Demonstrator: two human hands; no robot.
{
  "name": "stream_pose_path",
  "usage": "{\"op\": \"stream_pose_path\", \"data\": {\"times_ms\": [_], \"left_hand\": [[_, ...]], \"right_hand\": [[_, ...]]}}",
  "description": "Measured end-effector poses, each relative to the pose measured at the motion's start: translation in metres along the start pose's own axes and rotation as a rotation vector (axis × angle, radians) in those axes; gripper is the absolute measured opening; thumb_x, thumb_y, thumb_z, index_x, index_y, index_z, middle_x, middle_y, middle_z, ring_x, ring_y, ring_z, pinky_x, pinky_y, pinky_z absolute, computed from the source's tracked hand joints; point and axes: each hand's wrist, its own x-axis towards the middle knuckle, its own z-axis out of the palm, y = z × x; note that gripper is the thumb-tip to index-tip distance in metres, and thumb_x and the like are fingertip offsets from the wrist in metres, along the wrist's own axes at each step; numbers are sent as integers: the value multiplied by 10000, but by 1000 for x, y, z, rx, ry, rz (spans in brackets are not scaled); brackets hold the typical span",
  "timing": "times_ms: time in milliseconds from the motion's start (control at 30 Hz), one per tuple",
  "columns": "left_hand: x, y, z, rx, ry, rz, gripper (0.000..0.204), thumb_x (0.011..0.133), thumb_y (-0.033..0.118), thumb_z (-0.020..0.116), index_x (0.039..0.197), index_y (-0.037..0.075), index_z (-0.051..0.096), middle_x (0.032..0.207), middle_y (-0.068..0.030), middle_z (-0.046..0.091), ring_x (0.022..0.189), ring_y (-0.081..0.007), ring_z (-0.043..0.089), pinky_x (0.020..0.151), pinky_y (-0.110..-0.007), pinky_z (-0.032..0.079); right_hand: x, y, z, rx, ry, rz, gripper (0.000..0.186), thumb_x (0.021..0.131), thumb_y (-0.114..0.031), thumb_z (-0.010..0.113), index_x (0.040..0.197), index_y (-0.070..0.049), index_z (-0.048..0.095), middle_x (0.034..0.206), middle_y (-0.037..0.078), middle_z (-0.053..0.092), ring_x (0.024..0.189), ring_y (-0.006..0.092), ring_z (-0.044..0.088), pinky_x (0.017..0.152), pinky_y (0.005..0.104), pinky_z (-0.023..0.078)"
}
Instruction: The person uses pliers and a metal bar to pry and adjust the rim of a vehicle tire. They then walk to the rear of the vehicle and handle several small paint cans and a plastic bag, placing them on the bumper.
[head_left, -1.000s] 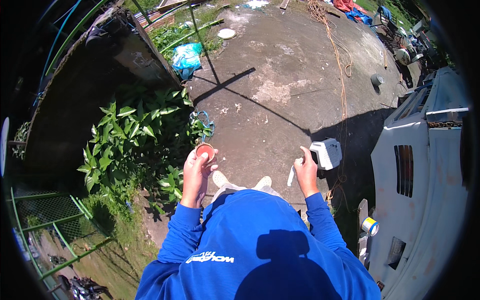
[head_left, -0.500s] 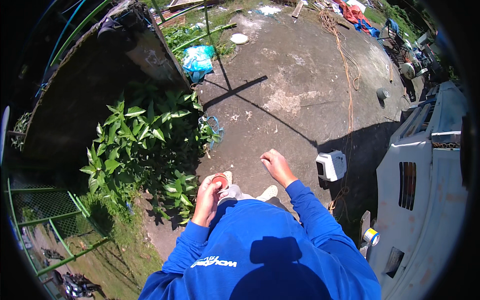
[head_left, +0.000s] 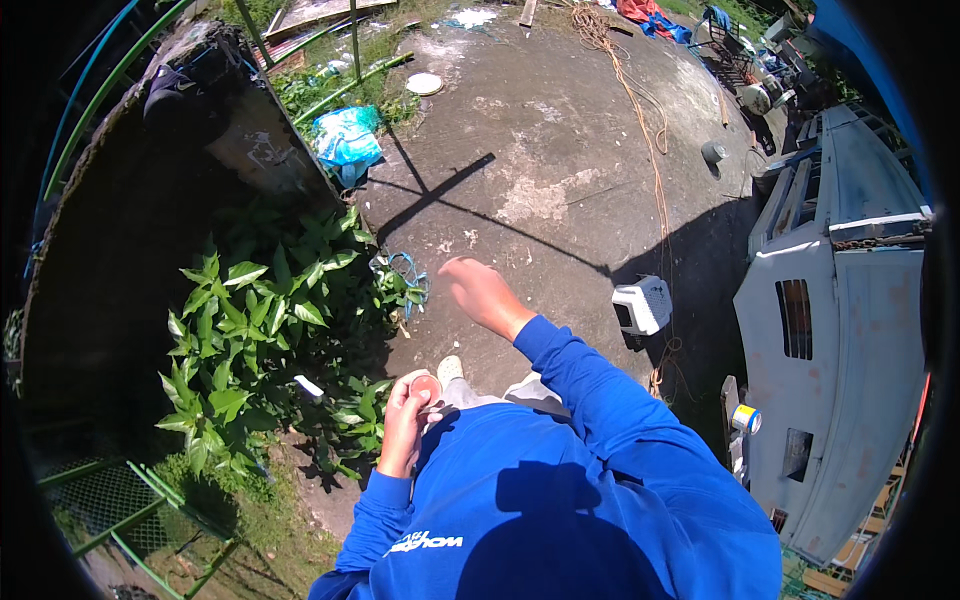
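So the right hand (head_left: 484, 293) has swung over to the left since a second ago: it was out on the right side of the body, and now it's stretched across the front with its forearm angled over the blue shirt (head_left: 600, 450). Also, a small white strip (head_left: 308, 386) now shows in front of the leafy plant (head_left: 235, 335), and it looks like the one that was at the right hand a second back. Can't tell if it's lying on the leaves or in the air, tbh. The right hand is seen from the back and kinda blurry, so I can't say if its fingers are spread or curled; it's just above and to the right of the left hand in the view, well apart from it. The left hand (head_left: 402, 418) is down closer to the body than it was, and it's clamped on a round reddish disc (head_left: 427, 384), thumb pressed onto its face, right by the pale shoe (head_left: 451, 368). Around them there's a blue cord tangle (head_left: 410, 283) near the right hand's fingertips, plus a white plastic crate (head_left: 643, 305) further right on the concrete (head_left: 570, 235), partly in shade.
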Motion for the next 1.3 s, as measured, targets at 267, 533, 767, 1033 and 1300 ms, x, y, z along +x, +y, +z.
{"op": "stream_pose_path", "data": {"times_ms": [267,533,767,1033,1300], "left_hand": [[48,-7,53,469,-290,-49,350,905,80,571,1255,84,575,1076,-36,633,847,-121,634,628,-258,545],[53,-51,190,925,-914,-126,284,872,30,605,1150,77,576,939,21,629,798,-58,572,658,-197,430],[2,-169,320,1027,-1307,-289,639,914,13,576,1493,-4,308,1082,-114,644,944,-182,661,833,-314,550],[-96,-353,458,1185,-1529,-401,545,991,251,558,1462,16,416,966,-44,653,885,-114,600,743,-250,473],[-175,-521,559,1157,-1619,-375,403,1010,199,566,1371,26,516,1072,-23,669,911,-93,578,800,-240,455]], "right_hand": [[-191,12,-51,165,-50,385,296,896,-92,540,1175,-23,611,1170,174,622,1090,378,613,927,459,496],[-300,-45,-130,-18,190,398,519,826,-157,659,1322,-67,532,1438,127,467,1294,340,493,1022,500,448],[-431,-34,-173,-183,454,539,529,830,-184,670,1319,-34,534,1421,128,501,1208,345,548,1030,447,450],[-639,-12,-248,-148,796,908,577,854,-254,706,1343,-21,508,1283,163,546,1168,357,576,990,436,479],[-826,20,-321,-205,1219,1113,561,853,-210,715,1328,-2,500,1242,192,566,1151,366,587,971,411,488]]}}
